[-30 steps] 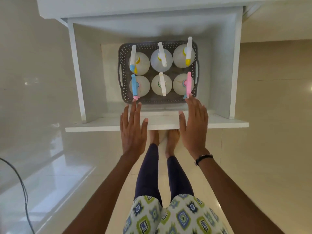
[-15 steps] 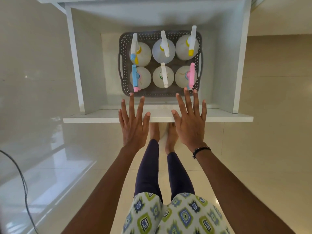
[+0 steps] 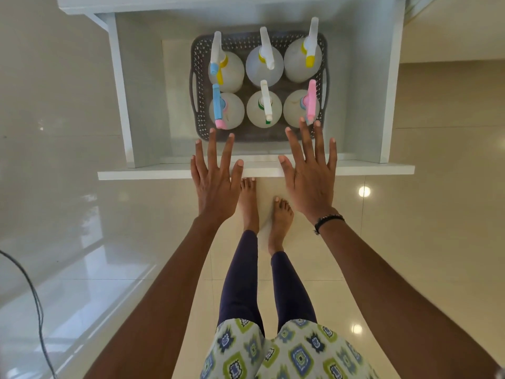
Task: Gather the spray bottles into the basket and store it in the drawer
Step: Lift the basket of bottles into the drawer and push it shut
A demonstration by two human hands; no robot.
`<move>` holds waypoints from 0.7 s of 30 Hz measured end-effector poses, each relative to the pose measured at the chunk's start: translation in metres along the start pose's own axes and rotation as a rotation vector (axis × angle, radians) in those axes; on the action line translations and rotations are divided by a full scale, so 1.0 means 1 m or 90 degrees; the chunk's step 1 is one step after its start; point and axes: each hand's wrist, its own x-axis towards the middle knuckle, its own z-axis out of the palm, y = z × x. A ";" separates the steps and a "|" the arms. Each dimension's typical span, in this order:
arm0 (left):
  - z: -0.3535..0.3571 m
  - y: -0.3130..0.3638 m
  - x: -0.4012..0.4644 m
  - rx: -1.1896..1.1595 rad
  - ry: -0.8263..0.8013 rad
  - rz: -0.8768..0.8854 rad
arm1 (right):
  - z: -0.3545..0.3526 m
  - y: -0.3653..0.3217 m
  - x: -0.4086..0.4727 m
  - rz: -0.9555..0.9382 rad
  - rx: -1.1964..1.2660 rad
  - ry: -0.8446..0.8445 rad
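Note:
A grey perforated basket (image 3: 195, 86) sits inside the pulled-out white drawer (image 3: 328, 170). Several translucent spray bottles stand upright in it in two rows, among them one with a blue and pink trigger (image 3: 218, 109) at the front left and one with a pink trigger (image 3: 310, 102) at the front right. My left hand (image 3: 214, 181) and my right hand (image 3: 310, 176) hover flat over the drawer's front edge, fingers spread, holding nothing. Their fingertips overlap the basket's near rim; I cannot tell whether they touch anything.
The drawer belongs to a white cabinet (image 3: 191, 4) at the top of the view. My bare feet (image 3: 281, 217) stand on glossy beige floor tiles just below the drawer front. A thin black cable (image 3: 30, 285) runs down the left edge.
Both hands have drawn back from the basket toward the drawer front and spread their fingers. The right foot has stepped back. The basket and bottles stay put.

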 end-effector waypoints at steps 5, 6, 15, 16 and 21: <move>-0.006 0.003 0.023 0.000 0.011 0.009 | -0.002 0.003 0.023 -0.006 0.007 0.029; -0.007 0.004 0.028 -0.001 0.014 0.012 | -0.003 0.003 0.028 -0.006 0.005 0.033; -0.022 0.011 0.071 0.020 0.030 0.041 | -0.012 0.007 0.074 -0.016 -0.002 0.062; -0.024 0.011 0.076 0.021 0.028 0.048 | -0.013 0.007 0.079 -0.019 -0.001 0.066; -0.032 0.009 0.097 0.019 0.019 0.104 | -0.017 0.010 0.100 -0.026 -0.007 0.068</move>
